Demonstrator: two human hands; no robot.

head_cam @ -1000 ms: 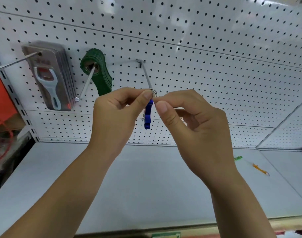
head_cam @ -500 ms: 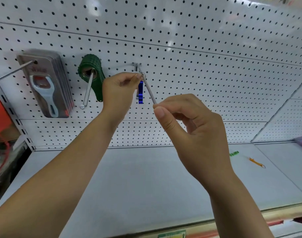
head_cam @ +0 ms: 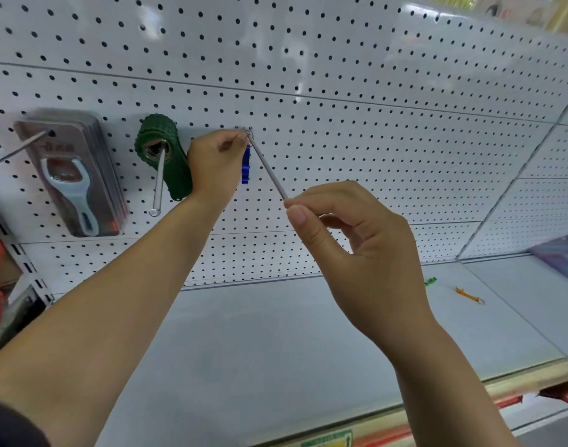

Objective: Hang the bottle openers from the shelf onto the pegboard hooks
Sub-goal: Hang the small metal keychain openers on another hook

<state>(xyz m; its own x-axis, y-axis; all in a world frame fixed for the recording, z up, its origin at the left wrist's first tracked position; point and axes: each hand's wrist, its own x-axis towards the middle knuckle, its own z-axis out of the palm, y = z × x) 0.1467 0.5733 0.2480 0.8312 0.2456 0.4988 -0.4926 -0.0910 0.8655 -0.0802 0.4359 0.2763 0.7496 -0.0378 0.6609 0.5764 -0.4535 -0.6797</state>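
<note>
A small blue bottle opener (head_cam: 245, 164) hangs by its key ring on a metal pegboard hook (head_cam: 267, 167), close to the white pegboard (head_cam: 373, 140). My left hand (head_cam: 216, 162) pinches the ring at the back end of that hook. My right hand (head_cam: 350, 240) pinches the hook's front tip between thumb and forefinger. On the white shelf (head_cam: 276, 343) to the right lie a green bottle opener (head_cam: 430, 281) and an orange bottle opener (head_cam: 468, 295).
A stack of green openers (head_cam: 166, 156) hangs on a hook to the left. Further left hang packaged white openers (head_cam: 72, 175), with a bare hook (head_cam: 14, 151) in front of them. A dark packet (head_cam: 560, 256) lies at the far right of the shelf.
My left hand has slid the blue opener along the hook from its tip back to the pegboard. My right hand has stayed at the hook's tip.
</note>
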